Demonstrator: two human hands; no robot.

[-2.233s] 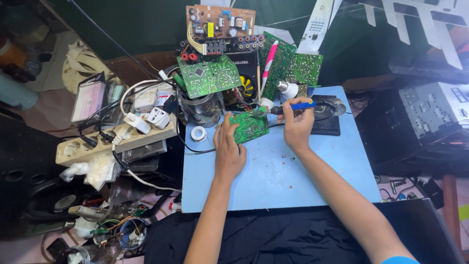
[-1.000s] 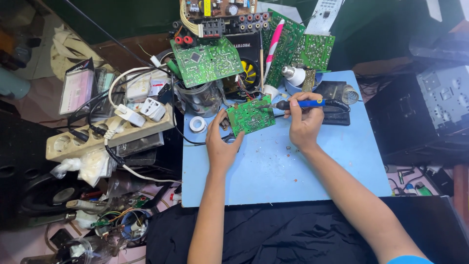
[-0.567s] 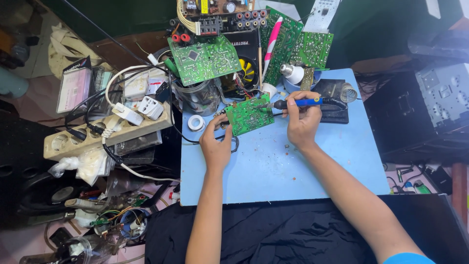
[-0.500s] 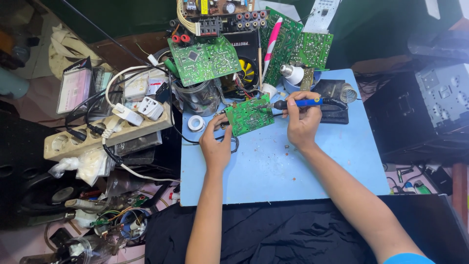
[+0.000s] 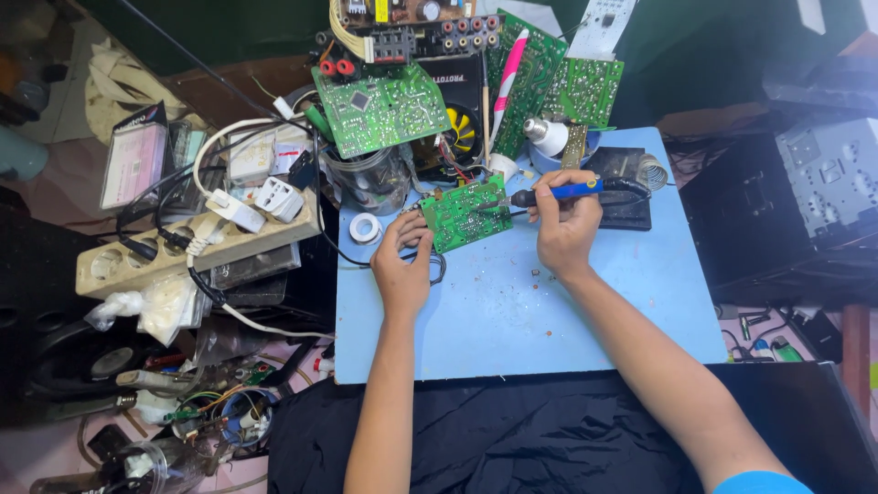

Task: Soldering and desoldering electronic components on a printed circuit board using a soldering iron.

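1. Green board point(image 5: 465, 212) is pinched at its 9 o'clock edge by left hand point(image 5: 402, 265), on the blue mat point(image 5: 512, 320).
2. Iron point(image 5: 558, 193) is clamped in right hand point(image 5: 567, 229); tip rests on board.
3. Risk: board slipping under tip pressure, solder bridging; left fingertips point(image 5: 413, 224) near the heat could be burned.

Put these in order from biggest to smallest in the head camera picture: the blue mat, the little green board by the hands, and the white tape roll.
1. Blue mat, by far the largest.
2. Small green circuit board, which the left hand steadies.
3. White tape roll, the smallest.

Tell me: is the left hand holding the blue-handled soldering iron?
No, the right hand grips the soldering iron; the left hand steadies the small green circuit board.
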